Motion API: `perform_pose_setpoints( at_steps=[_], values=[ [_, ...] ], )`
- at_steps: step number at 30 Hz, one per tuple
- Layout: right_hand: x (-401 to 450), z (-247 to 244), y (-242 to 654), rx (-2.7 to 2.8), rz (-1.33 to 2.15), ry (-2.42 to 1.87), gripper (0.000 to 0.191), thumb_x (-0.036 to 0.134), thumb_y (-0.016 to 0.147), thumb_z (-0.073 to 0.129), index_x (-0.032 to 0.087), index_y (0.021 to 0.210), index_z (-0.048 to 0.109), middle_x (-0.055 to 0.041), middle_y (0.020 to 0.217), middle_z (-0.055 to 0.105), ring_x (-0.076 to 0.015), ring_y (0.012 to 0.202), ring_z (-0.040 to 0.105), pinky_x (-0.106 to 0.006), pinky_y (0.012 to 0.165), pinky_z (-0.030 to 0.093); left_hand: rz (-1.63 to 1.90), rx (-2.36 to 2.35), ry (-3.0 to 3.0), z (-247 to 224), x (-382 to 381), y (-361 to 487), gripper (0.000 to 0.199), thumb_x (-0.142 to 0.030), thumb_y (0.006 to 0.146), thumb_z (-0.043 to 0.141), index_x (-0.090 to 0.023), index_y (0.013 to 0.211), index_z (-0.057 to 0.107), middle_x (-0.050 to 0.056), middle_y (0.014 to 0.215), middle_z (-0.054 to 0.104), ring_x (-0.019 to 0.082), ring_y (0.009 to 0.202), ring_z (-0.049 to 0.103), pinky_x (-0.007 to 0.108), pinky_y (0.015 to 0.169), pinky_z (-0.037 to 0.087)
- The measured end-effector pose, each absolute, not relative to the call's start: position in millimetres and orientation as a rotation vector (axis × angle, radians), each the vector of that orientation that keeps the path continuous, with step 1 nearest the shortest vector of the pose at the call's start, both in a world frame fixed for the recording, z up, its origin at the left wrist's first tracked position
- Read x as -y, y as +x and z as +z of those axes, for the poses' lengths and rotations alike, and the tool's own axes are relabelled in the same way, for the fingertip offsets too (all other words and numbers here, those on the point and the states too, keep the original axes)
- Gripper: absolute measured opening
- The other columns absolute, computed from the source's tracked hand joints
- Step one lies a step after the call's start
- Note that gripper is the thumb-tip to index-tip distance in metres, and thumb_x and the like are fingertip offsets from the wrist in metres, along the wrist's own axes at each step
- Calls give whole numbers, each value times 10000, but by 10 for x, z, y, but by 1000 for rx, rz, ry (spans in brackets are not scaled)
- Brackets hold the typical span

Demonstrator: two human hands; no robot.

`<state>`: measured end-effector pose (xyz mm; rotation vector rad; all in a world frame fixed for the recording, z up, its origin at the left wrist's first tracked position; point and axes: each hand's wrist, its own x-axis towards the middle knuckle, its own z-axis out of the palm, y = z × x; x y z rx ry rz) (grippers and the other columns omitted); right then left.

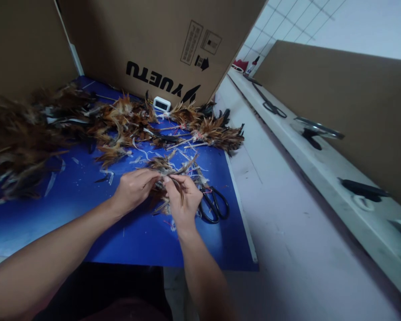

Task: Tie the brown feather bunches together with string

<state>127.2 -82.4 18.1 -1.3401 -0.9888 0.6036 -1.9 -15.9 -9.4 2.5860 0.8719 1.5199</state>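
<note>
My left hand (133, 189) is closed in a pinch at the edge of a small bunch of brown feathers (163, 164), over the blue table (120, 240). Close beside it, my right hand (185, 198) pinches feathers too, and a few dark quills stick out across its fingers. The two sets of fingertips nearly meet. Just right of my right hand lie scissors (215, 205) with black loop handles, their blades hidden by feathers and scraps. More loose feathers and bits of white strip lie beneath and around the hands.
Heaps of brown feathers (16, 147) cover the left of the table, and tied feather bundles (217, 131) run along its back. A small white digital device (162, 104) leans by a large cardboard box (146, 35). On a ledge at right lie another pair of scissors (274, 108) and dark tools (362, 188).
</note>
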Motion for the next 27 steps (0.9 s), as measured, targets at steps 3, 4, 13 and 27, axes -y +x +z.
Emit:
perform_pose_setpoints(
  at_steps=[3, 4, 13, 27],
  values=[
    [803, 161, 1275, 973, 640, -1331, 161, 310, 764, 701, 167, 836, 684, -11, 708, 702, -139, 596, 638, -274, 584, 546, 1525, -868, 2593, -114, 148, -32, 189, -172, 915, 525, -164, 860, 706, 51, 777, 758, 140, 697, 711, 222, 664, 548],
    [792, 151, 1275, 960, 664, -1329, 160, 311, 761, 701, 171, 834, 682, -8, 705, 702, -137, 590, 636, -266, 563, 541, 1521, -870, 2591, -118, 142, -35, 199, -177, 916, 521, -168, 854, 710, 49, 777, 758, 139, 694, 711, 221, 662, 547],
    [858, 324, 1450, 861, 786, -1274, 189, 276, 713, 737, 174, 858, 671, -10, 736, 702, -142, 645, 659, -207, 449, 507, 1323, -1036, 1882, -34, 81, -42, 114, -269, 806, 661, -189, 771, 734, -6, 543, 675, 134, 483, 617, 232, 526, 486],
    [678, 358, 1818, 1047, 593, -1272, 156, 316, 774, 694, 172, 831, 683, -2, 694, 679, -118, 587, 605, -234, 542, 484, 1112, -702, 921, -26, -12, -65, 277, -324, 634, 844, -137, 634, 640, 0, 538, 598, 52, 430, 475, 181, 456, 379]
  ],
)
